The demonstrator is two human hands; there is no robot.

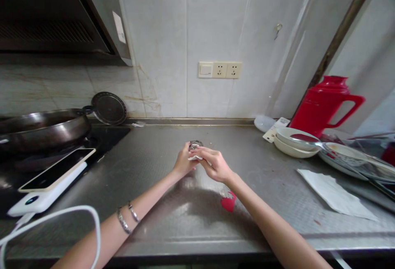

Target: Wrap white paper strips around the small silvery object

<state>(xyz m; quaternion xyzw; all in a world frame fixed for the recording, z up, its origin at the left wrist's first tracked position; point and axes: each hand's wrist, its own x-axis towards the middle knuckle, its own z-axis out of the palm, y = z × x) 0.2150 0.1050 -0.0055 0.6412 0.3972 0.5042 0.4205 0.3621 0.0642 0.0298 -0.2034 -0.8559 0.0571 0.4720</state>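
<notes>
Just above the middle of the steel counter [148, 166], my left hand [183, 163] is closed around a small, shiny, silver-coloured round object [195, 144]. Its lower part is hidden by my fingers, so its kind cannot be made out. My right hand [217, 167] is bent over it, fingers pinching a bit of white tissue [194, 158] against its near side. Two silver bracelets [124, 221] circle the left forearm. Below the right wrist lies a red scrap with a ragged silver edge [228, 202].
At left, a large pan [46, 125] sits on the black stove, near a phone [58, 170] on a white power bank [46, 197] with a looping cable. On the right are a red thermos jug [321, 106], stacked bowls [293, 147], plates [339, 166] and a paper towel [335, 193].
</notes>
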